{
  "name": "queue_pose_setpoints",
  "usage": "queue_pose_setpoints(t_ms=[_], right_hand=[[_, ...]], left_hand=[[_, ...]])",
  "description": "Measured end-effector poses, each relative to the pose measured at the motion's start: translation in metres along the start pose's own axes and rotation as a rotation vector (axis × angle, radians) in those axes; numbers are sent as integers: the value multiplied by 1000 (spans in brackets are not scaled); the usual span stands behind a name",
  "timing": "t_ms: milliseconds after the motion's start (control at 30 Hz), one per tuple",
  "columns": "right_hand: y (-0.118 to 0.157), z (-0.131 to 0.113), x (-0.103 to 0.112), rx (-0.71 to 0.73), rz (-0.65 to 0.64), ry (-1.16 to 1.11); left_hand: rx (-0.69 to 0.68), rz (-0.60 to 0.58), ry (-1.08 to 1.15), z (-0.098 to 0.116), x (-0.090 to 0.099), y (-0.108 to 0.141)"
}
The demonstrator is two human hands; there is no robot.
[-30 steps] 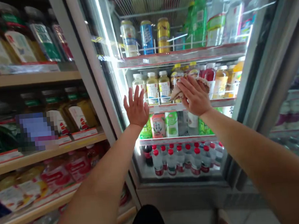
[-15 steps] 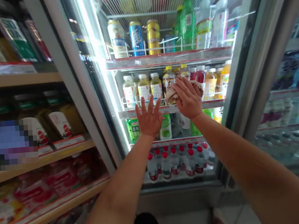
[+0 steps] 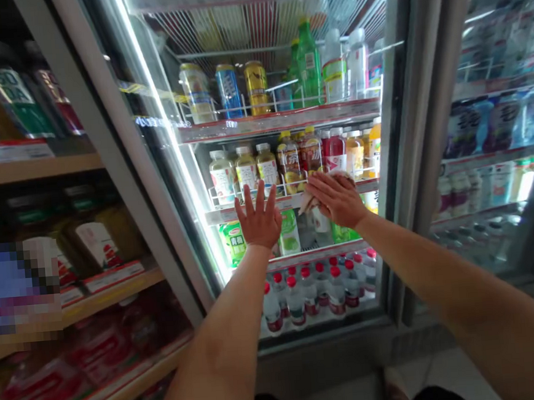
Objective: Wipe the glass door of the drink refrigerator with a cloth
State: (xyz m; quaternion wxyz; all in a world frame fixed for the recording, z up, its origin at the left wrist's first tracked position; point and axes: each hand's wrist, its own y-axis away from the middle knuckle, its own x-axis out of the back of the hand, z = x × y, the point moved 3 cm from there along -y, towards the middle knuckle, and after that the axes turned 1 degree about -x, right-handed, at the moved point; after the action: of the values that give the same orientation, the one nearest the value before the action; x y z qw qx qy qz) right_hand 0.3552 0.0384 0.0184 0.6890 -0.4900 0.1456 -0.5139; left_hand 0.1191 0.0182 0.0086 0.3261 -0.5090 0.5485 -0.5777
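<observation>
My left hand (image 3: 258,220) lies spread and flat against the glass door of a lit drinks fridge, in front of the middle shelf's edge. To its right, my right hand (image 3: 341,201) presses a crumpled pale cloth (image 3: 308,203) to the same glass, fingers stretched over it. Part of the cloth is hidden under the palm. Behind the glass, bottles with yellow caps (image 3: 289,161) and a red drink bottle (image 3: 336,150) stand just above the right hand. A green package (image 3: 289,232) shows between the two hands.
Wooden shelves (image 3: 28,171) with bottles and packs stand close on the left. A metal door frame (image 3: 418,151) rises at the right, beside another fridge section. Red-capped water bottles (image 3: 296,302) fill the bottom shelf. A pixelated patch covers something at far left.
My right hand and the cloth have slid down the glass, uncovering the yellow-capped bottles. The left hand stays at about the same place. The view has turned slightly right and up.
</observation>
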Motion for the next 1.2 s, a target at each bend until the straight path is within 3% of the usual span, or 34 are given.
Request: queue_pose_setpoints(t_ms=[100,200,300,367,433,533,667,767,833,933,1000,1133,1200], right_hand=[[21,-6,0,-77,-21,37],[44,-14,-3,97,-152,-20],[49,-1,3,199,-221,-74],[39,18,10,119,-179,-55],[29,36,16,-68,-73,7],[30,40,18,-236,14,78],[49,11,7,40,-151,13],[50,9,8,178,-197,-20],[40,22,13,87,-106,24],[34,39,18,-182,88,130],[43,35,16,-234,112,168],[71,13,11,-3,-70,151],[71,16,15,61,-121,139]], left_hand=[[-9,-4,0,1,1,0],[-11,-12,11,1,1,0],[-6,3,11,0,0,0],[-6,15,10,0,0,0],[-4,13,5,0,0,0],[-5,-3,-19,1,0,0],[-9,-19,-49,2,1,1],[-6,-40,-65,2,1,2],[-1,-51,-85,2,1,2],[-8,-44,-110,3,1,3],[-21,-34,-126,3,0,3],[-41,-12,-142,3,-1,5],[-43,-5,-153,2,-2,6]])
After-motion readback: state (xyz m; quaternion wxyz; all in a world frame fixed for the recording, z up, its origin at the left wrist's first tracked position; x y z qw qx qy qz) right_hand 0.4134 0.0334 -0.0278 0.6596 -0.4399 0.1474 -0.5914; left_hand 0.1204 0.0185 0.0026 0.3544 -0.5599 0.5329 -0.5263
